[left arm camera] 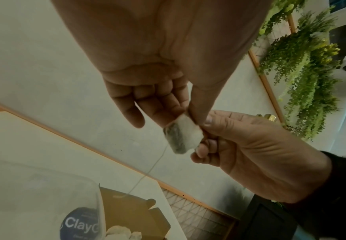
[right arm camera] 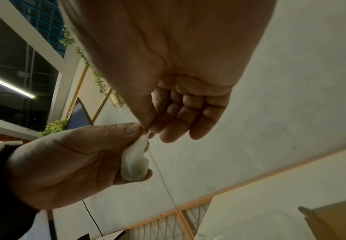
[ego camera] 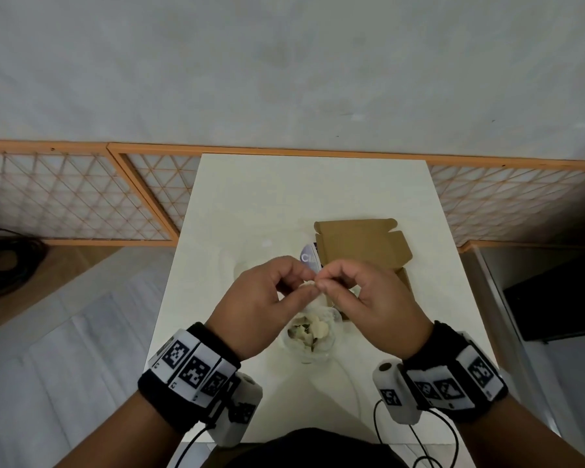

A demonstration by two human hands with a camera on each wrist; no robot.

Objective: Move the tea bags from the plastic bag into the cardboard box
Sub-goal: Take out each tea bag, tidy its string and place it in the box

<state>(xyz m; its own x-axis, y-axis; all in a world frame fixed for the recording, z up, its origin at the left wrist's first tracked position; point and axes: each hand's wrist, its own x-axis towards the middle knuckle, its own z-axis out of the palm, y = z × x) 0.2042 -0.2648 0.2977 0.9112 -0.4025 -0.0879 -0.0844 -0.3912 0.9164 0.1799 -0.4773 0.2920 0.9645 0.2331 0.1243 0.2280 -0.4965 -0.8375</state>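
Both hands meet above the white table (ego camera: pixel 250 204), holding one white tea bag (left arm camera: pixel 183 134) between them. My left hand (ego camera: pixel 305 282) grips the bag's body (right arm camera: pixel 134 164) between thumb and curled fingers. My right hand (ego camera: pixel 327 280) pinches its top corner (right arm camera: pixel 145 131). A thin string (left arm camera: pixel 157 160) hangs from it down toward the open brown cardboard box (ego camera: pixel 362 246), where pale tea bags (left arm camera: pixel 122 232) lie. The clear plastic bag (ego camera: pixel 309 334), holding several tea bags, lies under my hands.
A round dark label (left arm camera: pixel 79 225) reading "Clay" shows on clear plastic beside the box. Orange-framed lattice panels (ego camera: pixel 81 197) run along the grey wall behind the table. Black cables (ego camera: pixel 0 258) lie on the floor at left.
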